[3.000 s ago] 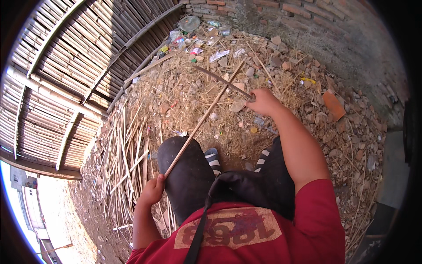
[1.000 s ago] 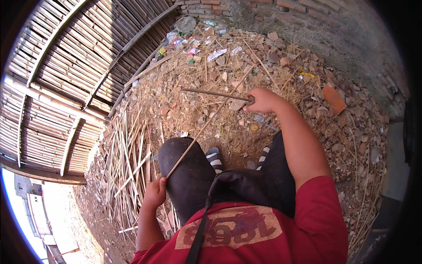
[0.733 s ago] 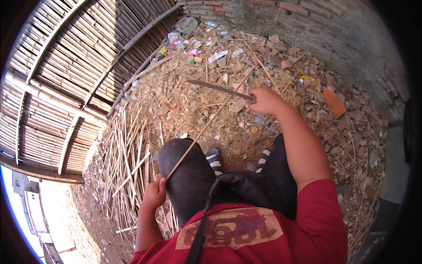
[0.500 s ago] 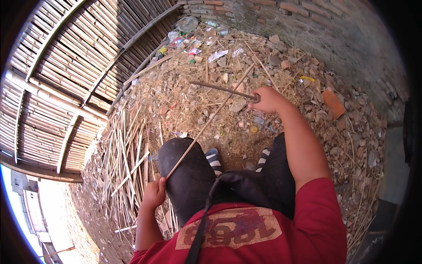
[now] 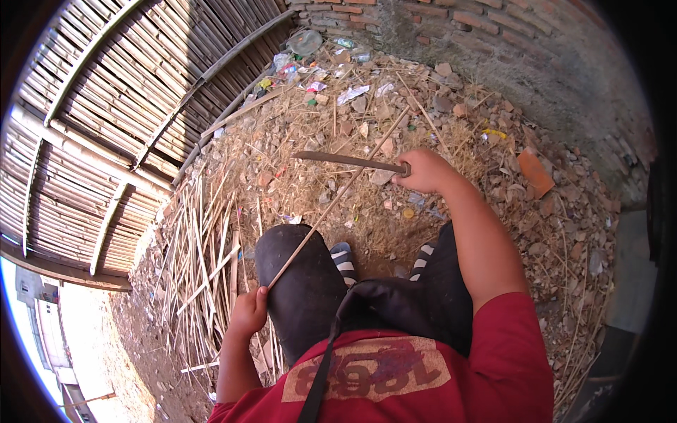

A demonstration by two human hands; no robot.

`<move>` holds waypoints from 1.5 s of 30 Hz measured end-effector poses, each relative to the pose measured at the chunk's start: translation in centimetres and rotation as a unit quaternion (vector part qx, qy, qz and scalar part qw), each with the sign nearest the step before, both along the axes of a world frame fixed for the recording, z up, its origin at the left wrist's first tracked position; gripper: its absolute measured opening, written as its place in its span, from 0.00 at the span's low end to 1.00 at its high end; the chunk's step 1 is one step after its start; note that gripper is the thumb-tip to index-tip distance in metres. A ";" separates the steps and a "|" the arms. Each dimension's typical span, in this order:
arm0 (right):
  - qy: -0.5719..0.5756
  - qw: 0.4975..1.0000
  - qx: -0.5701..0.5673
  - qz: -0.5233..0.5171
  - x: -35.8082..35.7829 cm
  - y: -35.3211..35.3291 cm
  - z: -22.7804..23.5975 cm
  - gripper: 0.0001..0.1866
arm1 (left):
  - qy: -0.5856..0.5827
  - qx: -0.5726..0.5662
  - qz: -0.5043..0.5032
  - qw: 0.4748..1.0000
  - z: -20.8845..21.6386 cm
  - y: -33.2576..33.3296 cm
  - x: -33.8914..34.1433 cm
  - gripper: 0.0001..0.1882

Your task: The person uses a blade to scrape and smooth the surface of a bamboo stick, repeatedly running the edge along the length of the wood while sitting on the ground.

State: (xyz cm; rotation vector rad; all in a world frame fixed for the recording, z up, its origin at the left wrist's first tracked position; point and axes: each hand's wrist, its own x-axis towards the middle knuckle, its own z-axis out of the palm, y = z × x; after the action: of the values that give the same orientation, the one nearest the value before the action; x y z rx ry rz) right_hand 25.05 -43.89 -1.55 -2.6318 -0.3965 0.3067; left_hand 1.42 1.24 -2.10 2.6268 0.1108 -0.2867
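1. Right hand [image 5: 425, 171] here is curled round the butt end of a dark blade [image 5: 331, 158]; left hand [image 5: 249, 311] pinches a thin stick [image 5: 328, 209] near its lower end.
2. Stick slants over the left leg [image 5: 303, 289] and crosses the blade; can't tell if they touch.
3. I'd guess mid-job: stick's unbroken, so probably more to do.
4. Loose strips [image 5: 204, 257] lie leftward, rubble [image 5: 504, 187] all round. That leg's the main obstacle imo.
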 end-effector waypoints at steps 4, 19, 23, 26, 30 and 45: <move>-0.015 0.982 0.103 -0.156 0.4 -1.5 -0.7 0.28 | -0.010 -0.006 -0.001 1.000 -0.2 0.1 0.0 0.25; 0.022 0.982 0.112 -0.149 1.1 -1.9 -2.4 0.27 | -0.012 0.004 0.009 1.000 -0.5 0.3 0.0 0.26; 0.004 0.992 0.078 -0.104 0.6 -1.3 -1.6 0.25 | -0.011 0.001 0.011 1.000 -0.5 0.0 0.1 0.28; 0.029 1.000 0.001 0.004 -0.8 1.0 0.7 0.23 | 0.006 -0.021 0.023 1.000 0.0 -0.4 -0.1 0.28; 0.021 0.997 -0.033 0.067 -1.6 1.8 2.0 0.21 | -0.003 -0.022 0.023 0.999 0.1 -0.1 -0.3 0.28; 0.012 0.999 -0.023 0.042 -0.8 1.2 0.7 0.20 | 0.066 -0.052 0.036 0.996 -0.5 1.3 0.1 0.30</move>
State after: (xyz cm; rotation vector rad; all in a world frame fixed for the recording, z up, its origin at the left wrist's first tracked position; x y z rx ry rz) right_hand 24.22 -42.69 -0.87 -2.6592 -0.4976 0.3781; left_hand 1.47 2.57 -2.63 2.4932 0.2286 -0.4292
